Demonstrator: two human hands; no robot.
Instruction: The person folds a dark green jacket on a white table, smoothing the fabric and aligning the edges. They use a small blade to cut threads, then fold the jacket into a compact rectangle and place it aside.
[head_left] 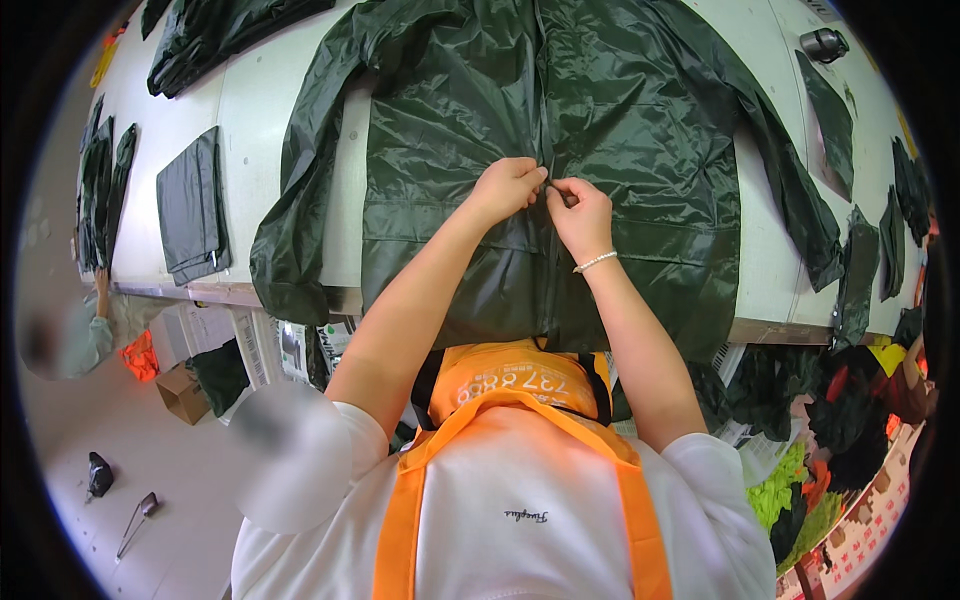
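Pinching the front seam of a dark green shiny raincoat (560,130) on the white tabletop (260,110).
Left hand (508,188) and right hand (580,212) clamp it side by side; the seam runs straight away from them.

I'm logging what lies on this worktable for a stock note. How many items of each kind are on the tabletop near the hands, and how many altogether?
Spread-out dark green shiny rain jacket, pinched at its front by the left hand and right hand: 1
Folded dark grey cloth piece: 1
Crumpled dark green garment at the far left corner: 1
Small dark grey cylindrical tool: 1
Total: 4
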